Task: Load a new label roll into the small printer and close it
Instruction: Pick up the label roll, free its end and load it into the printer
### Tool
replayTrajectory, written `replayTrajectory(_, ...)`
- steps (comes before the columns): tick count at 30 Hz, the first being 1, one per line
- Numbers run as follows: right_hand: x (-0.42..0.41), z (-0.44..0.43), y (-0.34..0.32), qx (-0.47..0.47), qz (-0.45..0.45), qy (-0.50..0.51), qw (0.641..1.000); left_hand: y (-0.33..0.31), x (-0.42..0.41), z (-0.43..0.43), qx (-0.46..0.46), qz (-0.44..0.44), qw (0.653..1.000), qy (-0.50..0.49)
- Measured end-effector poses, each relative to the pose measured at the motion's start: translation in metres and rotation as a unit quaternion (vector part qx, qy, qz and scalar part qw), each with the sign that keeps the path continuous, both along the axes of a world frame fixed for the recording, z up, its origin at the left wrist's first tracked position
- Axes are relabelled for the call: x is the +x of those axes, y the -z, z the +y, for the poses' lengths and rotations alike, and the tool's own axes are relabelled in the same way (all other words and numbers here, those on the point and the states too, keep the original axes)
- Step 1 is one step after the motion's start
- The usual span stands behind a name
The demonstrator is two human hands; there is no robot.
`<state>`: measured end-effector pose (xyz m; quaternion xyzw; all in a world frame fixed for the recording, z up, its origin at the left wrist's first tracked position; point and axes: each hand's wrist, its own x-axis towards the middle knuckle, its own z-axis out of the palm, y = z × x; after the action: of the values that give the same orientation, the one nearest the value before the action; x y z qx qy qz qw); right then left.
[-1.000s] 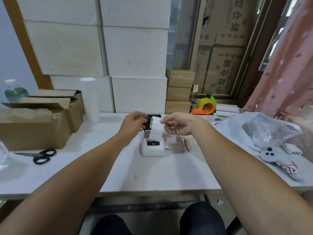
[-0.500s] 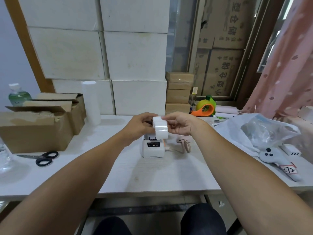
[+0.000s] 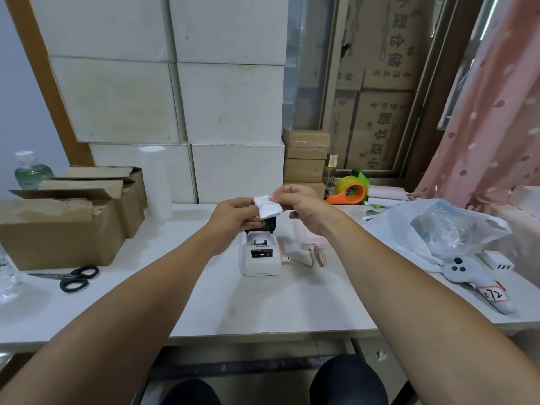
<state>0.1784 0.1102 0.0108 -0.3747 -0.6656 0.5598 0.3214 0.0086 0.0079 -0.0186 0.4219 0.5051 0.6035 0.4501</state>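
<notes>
Now gripping label roll (image 3: pixel 267 207) between left hand (image 3: pixel 233 219) and right hand (image 3: pixel 304 210), hovering at twelve o'clock over open printer (image 3: pixel 260 255); needing squaring before lowering in.

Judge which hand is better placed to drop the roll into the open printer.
Probably the left hand: it grips the roll from the side, directly above the printer and its open bay. The right hand pinches the roll's top edge and sits off to the right.
</notes>
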Motion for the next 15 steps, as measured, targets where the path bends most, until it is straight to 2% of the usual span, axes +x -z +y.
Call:
replayTrajectory(3, 0.000, 0.000, -0.001, -0.008, 0.008, 0.002, 1.000, 0.000, 0.000, 0.001, -0.019, -0.011, 1.000, 0.001)
replayTrajectory(5, -0.001, -0.001, -0.002, -0.051, 0.038, 0.013, 0.998, 0.002, 0.001, 0.003, -0.020, 0.011, 0.999, -0.026)
replayTrajectory(9, -0.003, 0.001, -0.005, -0.153, 0.078, 0.042, 0.984, 0.006, 0.009, 0.002, 0.014, 0.189, 0.975, -0.112)
replayTrajectory(13, -0.007, 0.003, -0.003, -0.191, 0.103, 0.062, 0.974, 0.006, 0.023, -0.002, 0.049, 0.341, 0.922, -0.178)
replayTrajectory(15, -0.009, 0.004, -0.002, -0.196, 0.111, 0.063, 0.972, 0.006, 0.033, -0.001, 0.036, 0.403, 0.893, -0.196)
